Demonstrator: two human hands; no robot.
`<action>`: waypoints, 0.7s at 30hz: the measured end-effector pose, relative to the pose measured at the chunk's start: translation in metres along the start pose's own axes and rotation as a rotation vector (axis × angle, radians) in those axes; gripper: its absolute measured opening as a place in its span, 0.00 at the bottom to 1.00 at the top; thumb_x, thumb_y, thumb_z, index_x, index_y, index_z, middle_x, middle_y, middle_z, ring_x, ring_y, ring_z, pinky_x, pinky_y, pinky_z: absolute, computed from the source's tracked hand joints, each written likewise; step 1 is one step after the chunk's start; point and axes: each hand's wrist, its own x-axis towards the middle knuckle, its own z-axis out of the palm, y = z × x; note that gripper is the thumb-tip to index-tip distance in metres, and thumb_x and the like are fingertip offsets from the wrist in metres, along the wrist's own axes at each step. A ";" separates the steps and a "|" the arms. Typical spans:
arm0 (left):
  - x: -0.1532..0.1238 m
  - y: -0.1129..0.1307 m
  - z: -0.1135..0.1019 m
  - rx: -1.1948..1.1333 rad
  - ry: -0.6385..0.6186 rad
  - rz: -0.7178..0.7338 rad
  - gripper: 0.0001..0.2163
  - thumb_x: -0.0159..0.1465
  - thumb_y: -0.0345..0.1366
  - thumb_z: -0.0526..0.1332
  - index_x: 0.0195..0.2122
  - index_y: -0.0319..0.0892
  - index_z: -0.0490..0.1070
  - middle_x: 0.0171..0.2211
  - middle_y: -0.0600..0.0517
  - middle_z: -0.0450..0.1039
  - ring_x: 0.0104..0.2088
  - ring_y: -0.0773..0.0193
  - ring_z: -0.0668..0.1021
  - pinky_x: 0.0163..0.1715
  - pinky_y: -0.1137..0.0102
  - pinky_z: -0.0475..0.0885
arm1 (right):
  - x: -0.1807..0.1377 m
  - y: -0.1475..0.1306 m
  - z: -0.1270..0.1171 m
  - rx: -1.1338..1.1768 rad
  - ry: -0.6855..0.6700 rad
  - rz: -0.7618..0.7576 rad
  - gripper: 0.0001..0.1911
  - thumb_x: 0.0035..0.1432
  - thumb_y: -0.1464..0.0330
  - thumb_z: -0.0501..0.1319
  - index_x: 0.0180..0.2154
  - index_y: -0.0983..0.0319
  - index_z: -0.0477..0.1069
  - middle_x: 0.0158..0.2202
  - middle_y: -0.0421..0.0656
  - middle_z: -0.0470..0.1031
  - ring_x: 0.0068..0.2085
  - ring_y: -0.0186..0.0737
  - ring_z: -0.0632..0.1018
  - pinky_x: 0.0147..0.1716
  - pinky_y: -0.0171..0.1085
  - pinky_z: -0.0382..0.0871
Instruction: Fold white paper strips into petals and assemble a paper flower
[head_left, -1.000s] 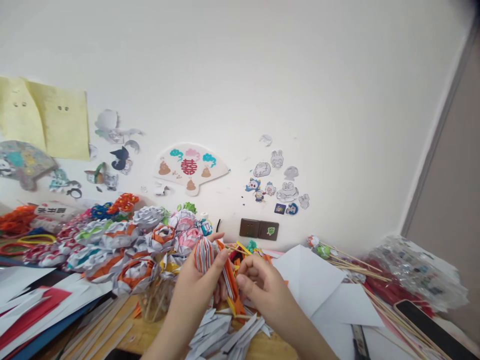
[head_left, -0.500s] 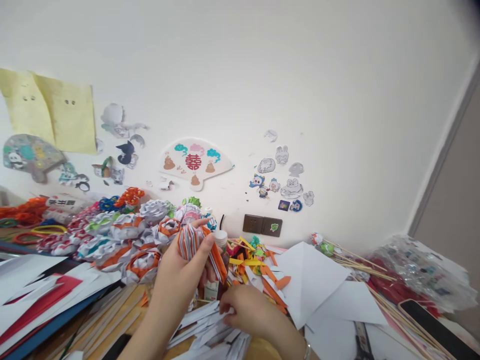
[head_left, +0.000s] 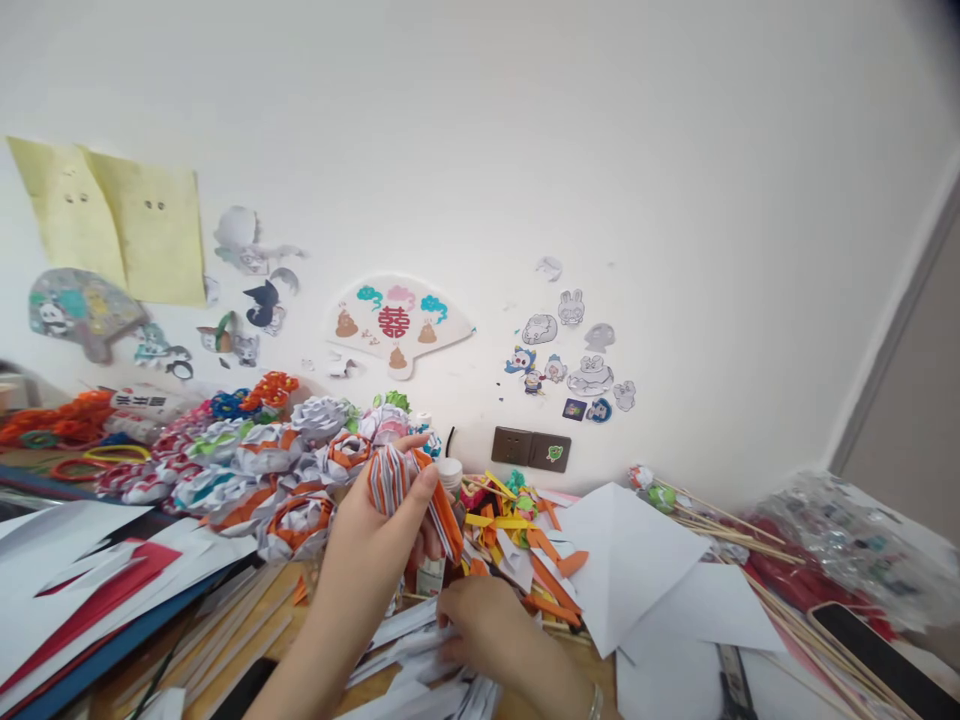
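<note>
My left hand point(head_left: 367, 555) is raised over the desk, its fingers and thumb closed on a folded orange-and-white paper piece point(head_left: 409, 490) that fans out above my fingertips. My right hand point(head_left: 487, 630) is lower, knuckles up, its fingers curled down into a pile of white paper strips point(head_left: 420, 655) on the desk; what it pinches, if anything, is hidden. A small white-capped glue bottle point(head_left: 442, 530) stands just behind my left hand.
A heap of folded paper flowers point(head_left: 255, 470) lies at the left. Orange and yellow paper scraps point(head_left: 525, 545), white folded sheets point(head_left: 637, 570), wooden skewers point(head_left: 750, 560), a phone point(head_left: 877, 660), crinkled plastic bags point(head_left: 847, 540) and red and blue sheets point(head_left: 82, 610) cover the desk. Stickers dot the wall.
My right hand has left the orange-and-white piece and dropped onto the white strips. My left hand lifted the piece slightly; the view shifted a little.
</note>
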 end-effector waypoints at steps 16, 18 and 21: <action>0.001 -0.004 0.002 -0.017 0.004 -0.025 0.25 0.54 0.48 0.60 0.49 0.40 0.63 0.07 0.62 0.62 0.08 0.68 0.65 0.08 0.78 0.60 | -0.012 0.018 -0.055 0.552 0.697 0.074 0.06 0.50 0.75 0.61 0.27 0.61 0.76 0.27 0.41 0.76 0.30 0.38 0.75 0.32 0.34 0.67; 0.000 -0.004 0.004 0.012 0.006 -0.020 0.24 0.54 0.49 0.60 0.48 0.40 0.63 0.07 0.62 0.62 0.08 0.68 0.65 0.08 0.78 0.60 | -0.020 0.022 -0.070 0.650 0.865 0.096 0.07 0.52 0.72 0.60 0.31 0.60 0.77 0.29 0.43 0.77 0.32 0.40 0.76 0.33 0.36 0.69; -0.003 -0.006 0.009 0.073 0.001 -0.013 0.24 0.54 0.49 0.60 0.47 0.41 0.63 0.08 0.61 0.63 0.09 0.67 0.66 0.09 0.78 0.61 | -0.035 0.015 -0.087 0.770 1.078 0.159 0.09 0.55 0.68 0.58 0.36 0.60 0.76 0.35 0.46 0.78 0.37 0.43 0.77 0.35 0.38 0.71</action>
